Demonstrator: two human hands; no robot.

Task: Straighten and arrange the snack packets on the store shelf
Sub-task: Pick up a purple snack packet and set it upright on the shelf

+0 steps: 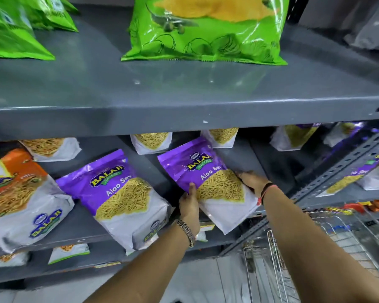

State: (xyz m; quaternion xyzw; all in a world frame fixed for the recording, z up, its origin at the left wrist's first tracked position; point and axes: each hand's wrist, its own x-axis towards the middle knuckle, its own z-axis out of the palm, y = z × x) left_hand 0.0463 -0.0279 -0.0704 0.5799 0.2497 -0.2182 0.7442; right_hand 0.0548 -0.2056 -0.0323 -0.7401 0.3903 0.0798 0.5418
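A purple and white Aloo Sev packet point(208, 182) stands tilted at the front of the grey middle shelf point(239, 154). My left hand point(189, 204) grips its left edge and my right hand point(253, 181) grips its right edge. Left of it stands a second Aloo Sev packet point(120, 193), leaning, untouched. Further left is an orange and white packet point(20, 200). Several more white packets point(151, 142) sit deeper on the same shelf, their tops hidden by the shelf above.
The upper shelf point(184, 101) carries a large green chip bag point(206, 31) and more green bags point(20, 27) at left. A wire shopping trolley point(315, 248) stands at lower right. A neighbouring rack at right holds further Aloo Sev packets point(363, 173).
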